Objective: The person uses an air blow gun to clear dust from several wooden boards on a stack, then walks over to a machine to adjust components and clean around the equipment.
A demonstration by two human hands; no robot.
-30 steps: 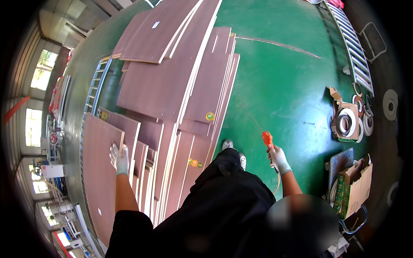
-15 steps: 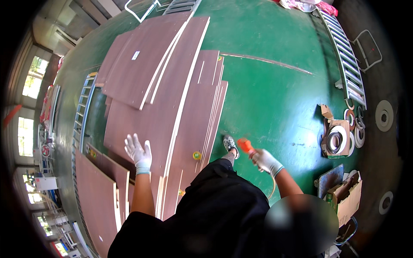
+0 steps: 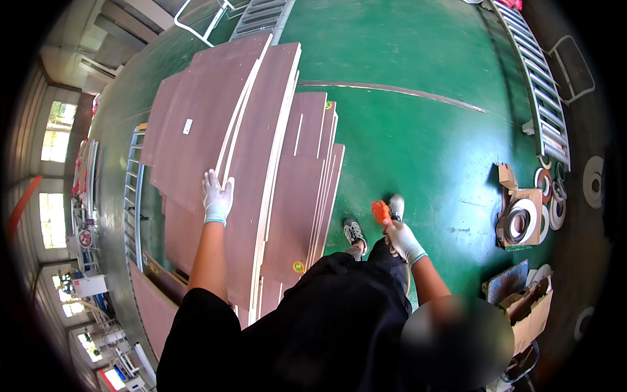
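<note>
Head view, looking down: the left hand (image 3: 217, 196), in a white glove, lies flat on the brown boards (image 3: 222, 150) with its fingers (image 3: 210, 179) spread open, gripping nothing — the palm rests on the top sheet close to a pale edge that runs the length of the stack. These boards are long, reddish-brown sheets with light cut edges, overlapping one another in a loose fan on the green floor (image 3: 418, 130); they reach from near the person's feet away toward the upper left of the picture. A small white label (image 3: 187, 126) sits on one of the farther sheets, and a round yellow sticker (image 3: 298, 266) on a nearer one.

To the right, the right hand (image 3: 403, 240), also gloved in white, has its fingers closed around an orange-handled tool (image 3: 381, 212) held just above the person's shoes (image 3: 354, 233) — what kind of tool it is cannot be told. Dark clothing fills the lower middle of the view.

Farther right on the floor lies an open cardboard box (image 3: 521, 219) holding a white ring-shaped roll, with more rolls of tape (image 3: 555, 196) beside it. A roller conveyor (image 3: 542, 85) runs along the right side, and another roller track (image 3: 134, 189) lies left of the boards.
</note>
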